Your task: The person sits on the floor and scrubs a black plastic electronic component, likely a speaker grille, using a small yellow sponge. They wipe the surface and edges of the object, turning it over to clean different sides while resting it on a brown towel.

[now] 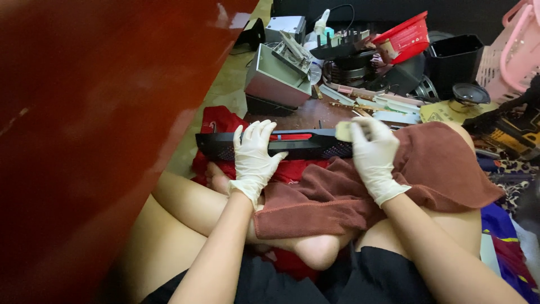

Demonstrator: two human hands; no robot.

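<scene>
A long black plastic panel [304,145] with mesh ends and a red stripe lies across my lap. My left hand [253,155], in a white glove, grips the panel near its left end. My right hand [372,152], also gloved, presses a small pale pad [343,131] against the panel's right part. A brown towel [360,188] lies over my crossed legs beneath the panel and under my right hand. A red cloth [222,121] shows under the panel's left end.
A large glossy red-brown surface [95,124] fills the left. Behind the panel lie a grey metal box [275,81], a black round device [351,65], a red basket [406,35], a black bin [455,56], a pink basket [514,53] and loose parts.
</scene>
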